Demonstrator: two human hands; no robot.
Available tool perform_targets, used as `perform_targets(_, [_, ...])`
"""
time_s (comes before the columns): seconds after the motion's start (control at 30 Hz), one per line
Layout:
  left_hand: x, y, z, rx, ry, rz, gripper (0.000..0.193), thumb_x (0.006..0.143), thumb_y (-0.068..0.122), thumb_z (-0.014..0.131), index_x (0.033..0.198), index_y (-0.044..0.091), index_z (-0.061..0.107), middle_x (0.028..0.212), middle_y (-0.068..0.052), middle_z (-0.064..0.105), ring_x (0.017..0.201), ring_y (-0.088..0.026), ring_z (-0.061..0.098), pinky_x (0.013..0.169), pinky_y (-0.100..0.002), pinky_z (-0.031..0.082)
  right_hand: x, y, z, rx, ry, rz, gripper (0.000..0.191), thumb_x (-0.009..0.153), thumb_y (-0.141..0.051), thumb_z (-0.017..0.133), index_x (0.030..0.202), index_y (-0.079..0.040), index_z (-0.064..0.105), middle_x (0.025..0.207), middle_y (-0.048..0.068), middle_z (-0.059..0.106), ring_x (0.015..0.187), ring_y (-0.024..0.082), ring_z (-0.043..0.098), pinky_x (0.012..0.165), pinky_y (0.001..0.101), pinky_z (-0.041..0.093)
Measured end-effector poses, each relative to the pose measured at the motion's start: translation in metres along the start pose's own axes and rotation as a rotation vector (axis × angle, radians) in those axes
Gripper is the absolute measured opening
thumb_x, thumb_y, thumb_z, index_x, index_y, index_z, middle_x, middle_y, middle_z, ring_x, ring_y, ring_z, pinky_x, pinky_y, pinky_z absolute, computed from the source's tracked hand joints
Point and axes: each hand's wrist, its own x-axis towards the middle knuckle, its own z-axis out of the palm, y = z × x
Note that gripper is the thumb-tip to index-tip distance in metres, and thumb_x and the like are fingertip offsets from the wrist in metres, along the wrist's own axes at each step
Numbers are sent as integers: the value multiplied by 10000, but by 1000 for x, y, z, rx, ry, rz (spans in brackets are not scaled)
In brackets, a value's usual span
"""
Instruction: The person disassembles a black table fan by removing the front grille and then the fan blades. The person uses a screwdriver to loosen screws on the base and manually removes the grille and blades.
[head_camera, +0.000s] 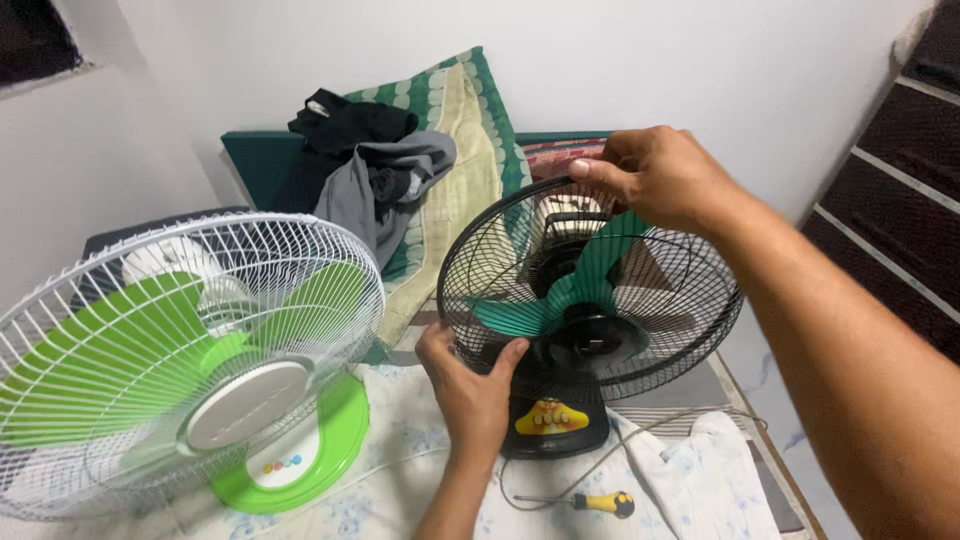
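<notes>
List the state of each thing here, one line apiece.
black fan: upright, front grille on, gripped by both hands
left hand: grips grille's lower rim
right hand: grips grille's top rim
white-green fan: upright, untouched
screwdriver: lying flat, unheld
clothes: heaped

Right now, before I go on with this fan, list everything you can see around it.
Black fan: one, black guard, teal blades, middle of the bed, held by both hands.
White fan: one, white guard, light green blades and base, left.
Screwdriver: one, yellow and black handle, on the sheet in front of the black fan.
Cord: one, grey, beside the black fan's base.
Clothes: pile, black and grey, at the back.
Pillow: one, green and cream, under the clothes.
Sheet: one, white with pale blue print.
Left hand: grips the guard's lower left rim.
Right hand: grips the guard's top rim.
</notes>
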Motion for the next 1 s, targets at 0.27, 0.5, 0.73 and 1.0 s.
perform_targets(0.27, [15,23,-21,43,-101,-42,845,705,369,901,1397,67,522,1155,-162,559,1082,-309,576,931,-445,485,5,25,-1,-71,-106,-147,778,842,-721,654,1216,-42,726,1084,209,738,1016,351,703,868,491,551])
perform_targets(0.5, [19,23,-25,-25,-109,80,609,836,391,827,1256,31,574,1189,-157,571,1158,-326,569,1019,-448,461,9,23,1,-160,-122,31,853,724,-801,612,1204,-121,801,1129,206,771,1096,366,726,991,497,535])
perform_targets(0.73, [19,21,-20,-105,-117,62,667,840,396,806,1318,50,494,1274,-173,586,1204,-329,578,1033,-441,451,21,18,7,-175,-113,-18,934,741,-826,613,1233,-42,743,1151,241,740,1095,396,712,967,501,542])
perform_targets(1.0, [36,50,-19,232,-118,182,935,716,473,916,1488,163,491,1224,-183,480,1179,-379,476,1041,-534,391,8,6,2,-221,-80,-28,834,795,-784,614,1226,-83,752,1138,208,759,1069,351,731,952,450,553])
